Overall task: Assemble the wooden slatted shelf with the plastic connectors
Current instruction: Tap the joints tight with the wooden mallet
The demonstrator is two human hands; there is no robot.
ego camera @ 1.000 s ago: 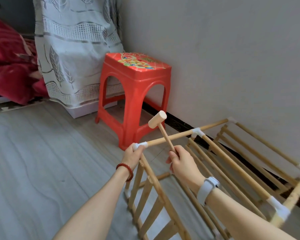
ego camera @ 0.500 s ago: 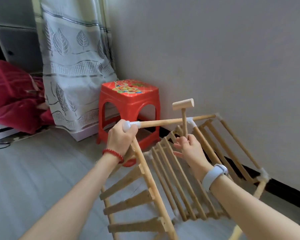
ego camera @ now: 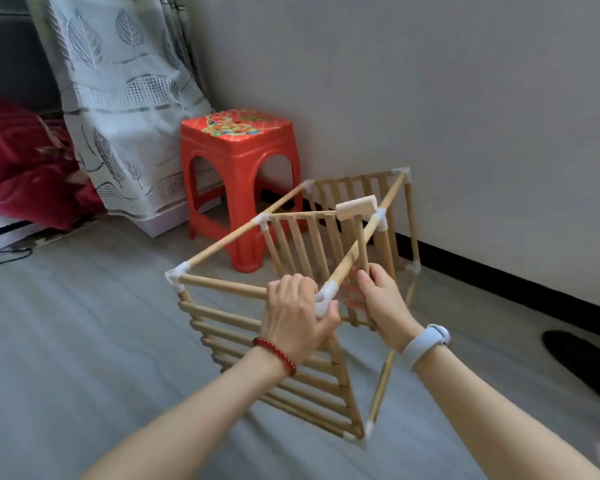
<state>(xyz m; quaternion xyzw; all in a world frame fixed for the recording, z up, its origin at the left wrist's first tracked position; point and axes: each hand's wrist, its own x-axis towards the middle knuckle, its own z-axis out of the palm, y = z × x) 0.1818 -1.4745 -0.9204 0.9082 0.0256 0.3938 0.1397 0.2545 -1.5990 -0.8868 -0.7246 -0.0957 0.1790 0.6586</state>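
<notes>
We see the slatted shelf [ego camera: 291,358] tilted above the floor [ego camera: 84,341] near the red stool [ego camera: 238,174]. Our left hand [ego camera: 297,320] grips its white corner connector [ego camera: 324,299]; our right hand [ego camera: 378,299] pinches the wooden mallet [ego camera: 355,206] handle.

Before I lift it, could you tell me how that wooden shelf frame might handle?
Probably light: the shelf frame is thin slats and rods. It may wobble or rack, since only small plastic connectors join the corners. The left hand gripping a corner suggests it needs steadying.
</notes>
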